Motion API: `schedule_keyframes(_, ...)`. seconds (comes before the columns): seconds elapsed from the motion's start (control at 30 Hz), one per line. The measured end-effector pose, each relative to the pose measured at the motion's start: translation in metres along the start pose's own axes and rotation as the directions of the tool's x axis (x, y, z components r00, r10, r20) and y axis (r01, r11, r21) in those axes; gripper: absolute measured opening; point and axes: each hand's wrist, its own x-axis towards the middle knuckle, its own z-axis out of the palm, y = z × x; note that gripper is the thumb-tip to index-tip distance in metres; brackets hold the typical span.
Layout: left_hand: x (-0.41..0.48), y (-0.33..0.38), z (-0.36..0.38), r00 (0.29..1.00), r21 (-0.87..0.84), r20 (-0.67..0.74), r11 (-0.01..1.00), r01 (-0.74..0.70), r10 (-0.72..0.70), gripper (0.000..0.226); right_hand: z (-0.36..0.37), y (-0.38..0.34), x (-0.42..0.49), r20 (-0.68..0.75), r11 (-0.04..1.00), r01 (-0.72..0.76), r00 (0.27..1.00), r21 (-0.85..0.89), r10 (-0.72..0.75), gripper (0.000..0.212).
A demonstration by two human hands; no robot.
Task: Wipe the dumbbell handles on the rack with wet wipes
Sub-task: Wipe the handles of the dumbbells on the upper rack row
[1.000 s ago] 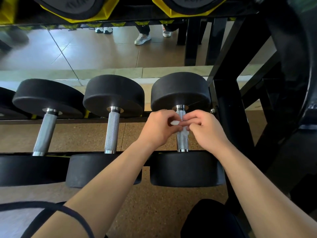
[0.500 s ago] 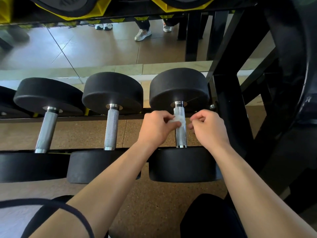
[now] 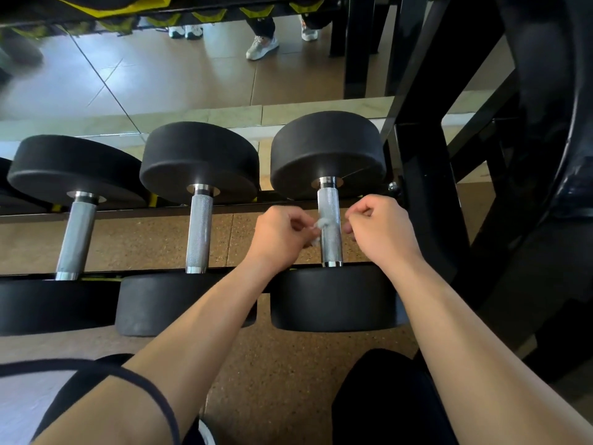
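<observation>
Three black dumbbells lie side by side on the rack (image 3: 423, 187), each with a knurled silver handle. My left hand (image 3: 282, 236) pinches a small crumpled white wet wipe (image 3: 321, 223) against the left side of the rightmost handle (image 3: 329, 200). On the other side of that handle, close to it, my right hand (image 3: 378, 229) has its fingers curled, and no wipe shows in it. The middle handle (image 3: 199, 232) and the left handle (image 3: 76, 239) are bare.
The rack's black upright and slanted braces stand close on the right. A large black weight plate (image 3: 552, 123) fills the upper right. Behind the rack a mirror (image 3: 160, 75) reflects tiled floor and people's shoes. Brown speckled floor lies below.
My hands, joined over the rightmost handle a second ago, have parted to either side of it. The wipe stayed with my left hand. The view shifted slightly.
</observation>
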Motion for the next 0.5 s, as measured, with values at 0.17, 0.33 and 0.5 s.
schedule_keyframes(0.17, 0.011, 0.013, -0.003, 0.998, -0.121, -0.035, 0.991, 0.052, -0.057, 0.01, -0.001, 0.0, 0.001, 0.024, 1.0, -0.019, 1.0, -0.007, 0.02, 0.018)
schedule_keyframes(0.33, 0.02, 0.019, -0.002, 0.996, -0.142, -0.083, 0.989, 0.031, -0.043, 0.003, 0.0, 0.0, 0.0, 0.01, 1.0, -0.025, 1.0, -0.01, 0.026, 0.018)
schedule_keyframes(0.5, -0.004, 0.009, -0.015, 0.978, 0.163, 0.209, 0.986, -0.027, -0.008, 0.008, -0.001, 0.0, 0.001, 0.014, 0.999, -0.034, 0.999, -0.016, 0.034, 0.019)
